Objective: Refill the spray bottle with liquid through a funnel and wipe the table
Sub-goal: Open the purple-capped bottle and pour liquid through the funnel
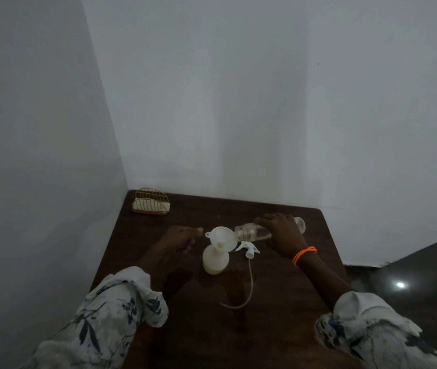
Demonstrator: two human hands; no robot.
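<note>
Gold wire, a small rack (151, 202) sits at the table's (278, 328) far left corner; nearer, the left hand (178, 239) is curled shut on something purple — what, I cannot tell. Centre, the funnel (221, 238) stands in the spray bottle (215, 259) while the right hand (282, 233), wrapped around a tipped clear bottle (252, 231), pours — next, judged, ease it upright, then refit the trigger head (248, 247) lying just beside.

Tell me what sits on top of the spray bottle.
A white funnel sits in the spray bottle neck, with a clear bottle tipped over it. The funnel stem is hidden inside.
</note>
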